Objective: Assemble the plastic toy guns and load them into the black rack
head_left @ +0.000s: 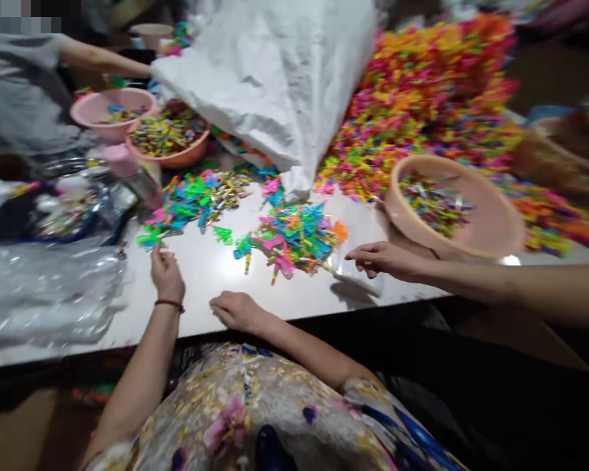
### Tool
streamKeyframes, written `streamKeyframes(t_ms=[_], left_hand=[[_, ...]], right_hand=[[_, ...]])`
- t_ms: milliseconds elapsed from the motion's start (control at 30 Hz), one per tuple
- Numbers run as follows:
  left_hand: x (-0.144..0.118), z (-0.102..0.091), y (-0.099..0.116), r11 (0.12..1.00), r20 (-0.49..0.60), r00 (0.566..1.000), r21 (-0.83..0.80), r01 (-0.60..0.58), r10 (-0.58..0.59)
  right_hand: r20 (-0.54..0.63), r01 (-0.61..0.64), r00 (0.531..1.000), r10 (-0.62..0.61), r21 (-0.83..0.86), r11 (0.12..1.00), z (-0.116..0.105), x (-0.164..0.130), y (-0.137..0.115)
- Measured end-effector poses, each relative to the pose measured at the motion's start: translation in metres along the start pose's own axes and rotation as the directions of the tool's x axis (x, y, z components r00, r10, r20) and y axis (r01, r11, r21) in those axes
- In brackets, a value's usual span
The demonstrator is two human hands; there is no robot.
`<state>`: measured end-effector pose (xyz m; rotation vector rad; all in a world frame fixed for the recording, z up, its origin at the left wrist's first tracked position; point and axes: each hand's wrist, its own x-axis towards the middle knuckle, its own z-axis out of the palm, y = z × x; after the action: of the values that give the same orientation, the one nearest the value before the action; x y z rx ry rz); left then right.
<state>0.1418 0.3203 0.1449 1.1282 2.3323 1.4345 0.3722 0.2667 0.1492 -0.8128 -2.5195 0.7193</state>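
Right hand (238, 311) lies flat on the white surface (201, 268), fingers together, empty. Left hand (167, 271) at 10 o'clock from it, fingers pinched on a green toy piece (150, 241). Toy pile (294, 239) at 1 o'clock, nearer the right hand. A co-worker's hand (380, 260) holds a clear bag (358, 278). No writing legible.

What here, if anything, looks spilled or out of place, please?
Coloured plastic pieces lie loose on the white table instead of in the bowls, and a huge heap spreads behind the white sack.
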Motion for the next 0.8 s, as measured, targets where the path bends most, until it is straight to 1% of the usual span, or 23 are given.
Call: streamKeyframes(t_ms=[67, 133, 200, 233, 267, 300, 333, 400, 433, 500, 567, 633, 667, 733, 800], left_hand=[[0.001, 0.005, -0.003, 0.997, 0.033, 0.999, -0.082, -0.003, 0.005], [-0.001, 0.009, -0.001, 0.991, 0.048, 0.997, -0.129, -0.046, 0.053], [-0.005, 0.009, 0.001, 0.985, 0.090, 0.989, -0.135, -0.107, 0.119], [-0.007, 0.008, 0.002, 0.982, 0.127, 0.981, -0.136, -0.129, 0.146], [-0.008, 0.007, 0.002, 0.979, 0.153, 0.975, -0.147, -0.139, 0.161], [-0.009, 0.006, 0.003, 0.976, 0.172, 0.970, -0.161, -0.146, 0.173], [-0.009, 0.006, 0.003, 0.972, 0.192, 0.963, -0.177, -0.154, 0.187], [-0.011, 0.003, 0.005, 0.967, 0.201, 0.960, -0.202, -0.156, 0.197], [-0.012, 0.000, 0.005, 0.966, 0.198, 0.961, -0.206, -0.153, 0.195], [-0.015, -0.009, 0.009, 0.964, 0.204, 0.958, -0.212, -0.157, 0.201], [-0.016, -0.024, 0.015, 0.962, 0.255, 0.940, -0.204, -0.179, 0.229], [-0.011, -0.041, 0.024, 0.966, 0.312, 0.918, -0.164, -0.199, 0.242], [-0.006, -0.048, 0.030, 0.969, 0.331, 0.912, -0.132, -0.211, 0.244], [0.009, -0.059, 0.045, 0.966, 0.341, 0.904, -0.081, -0.246, 0.259], [0.024, -0.062, 0.064, 0.953, 0.352, 0.886, -0.092, -0.289, 0.302]], right_hand=[[-0.113, -0.057, 0.992, 0.055, -0.008, 0.998, -0.015, -0.005, 0.012], [-0.212, -0.151, 0.967, 0.143, -0.022, 0.988, -0.034, -0.006, 0.025], [-0.280, -0.290, 0.925, 0.256, -0.084, 0.953, -0.051, -0.001, 0.036], [-0.301, -0.373, 0.898, 0.320, -0.138, 0.918, -0.057, 0.005, 0.040], [-0.305, -0.441, 0.876, 0.374, -0.194, 0.876, -0.061, 0.012, 0.043], [-0.287, -0.478, 0.867, 0.408, -0.247, 0.843, -0.063, 0.019, 0.044], [-0.265, -0.494, 0.864, 0.427, -0.291, 0.819, -0.064, 0.026, 0.046], [-0.229, -0.493, 0.869, 0.439, -0.317, 0.810, -0.063, 0.036, 0.047], [-0.229, -0.496, 0.867, 0.443, -0.292, 0.818, -0.062, 0.039, 0.049], [-0.241, -0.516, 0.848, 0.473, -0.168, 0.840, -0.060, 0.038, 0.054], [-0.237, -0.539, 0.817, 0.526, 0.013, 0.842, -0.058, 0.034, 0.059], [-0.215, -0.541, 0.788, 0.577, 0.207, 0.815, -0.055, 0.027, 0.059], [-0.191, -0.527, 0.784, 0.590, 0.298, 0.796, -0.053, 0.024, 0.057], [-0.121, -0.480, 0.803, 0.584, 0.450, 0.753, -0.049, 0.018, 0.048], [-0.047, -0.442, 0.829, 0.558, 0.557, 0.703, -0.047, 0.011, 0.036]])
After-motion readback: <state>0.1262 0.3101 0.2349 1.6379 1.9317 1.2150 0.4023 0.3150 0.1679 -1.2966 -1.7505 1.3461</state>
